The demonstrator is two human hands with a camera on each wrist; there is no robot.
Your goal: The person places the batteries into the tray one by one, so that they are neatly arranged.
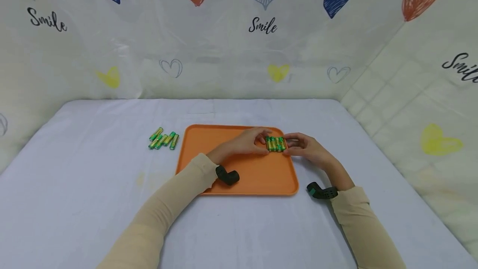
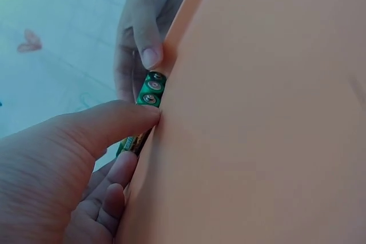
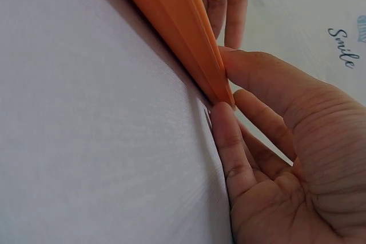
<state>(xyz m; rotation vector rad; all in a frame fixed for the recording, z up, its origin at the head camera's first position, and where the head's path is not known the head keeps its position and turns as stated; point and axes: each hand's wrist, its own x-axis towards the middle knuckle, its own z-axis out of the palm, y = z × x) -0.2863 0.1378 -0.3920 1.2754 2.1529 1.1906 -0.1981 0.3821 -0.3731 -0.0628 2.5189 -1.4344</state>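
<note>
Several green-and-yellow batteries (image 1: 275,144) lie side by side in a row at the right side of an orange tray (image 1: 269,179). My left hand (image 1: 248,141) pinches the row's left end; in the left wrist view its thumb (image 2: 123,119) lies across battery ends, fingers bent on the other side. From the right, my right hand (image 1: 308,148) reaches over the tray's rim, its fairly straight thumb and fingers touching the row's right end. In the right wrist view that thumb (image 3: 266,70) meets the tray rim (image 3: 214,64), which hides the batteries.
A loose group of several more batteries (image 1: 163,138) lies on the white tablecloth (image 1: 93,169), left of the tray. Dark wrist devices sit on both wrists. Behind the table hangs a pale cloth (image 1: 224,45) printed with hearts and "Smile".
</note>
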